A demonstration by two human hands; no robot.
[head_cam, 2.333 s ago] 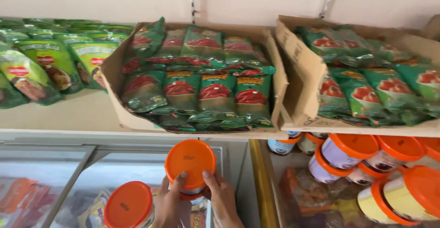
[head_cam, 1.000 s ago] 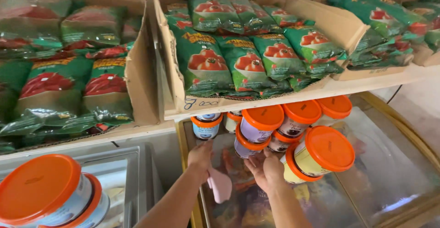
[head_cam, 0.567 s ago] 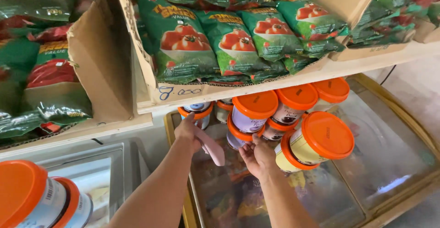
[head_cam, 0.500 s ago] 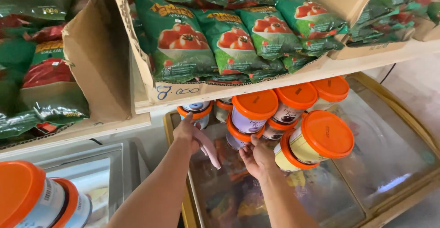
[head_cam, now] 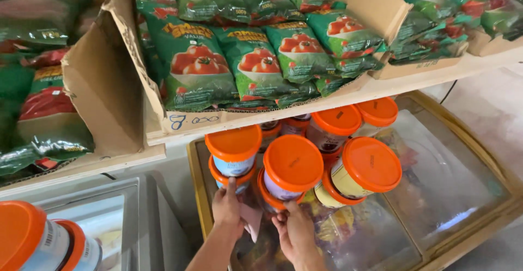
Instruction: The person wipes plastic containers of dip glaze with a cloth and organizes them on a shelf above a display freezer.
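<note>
While both hands (head_cam: pixel 261 224) cup stacked orange-lidded tubs (head_cam: pixel 256 167) from below, fingers spread.

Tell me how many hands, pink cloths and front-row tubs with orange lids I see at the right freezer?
Hands: 2 (left hand, right hand)
Pink cloth: 1
Front-row tubs: 6, stacked in 3 pairs
Total: 9
</note>
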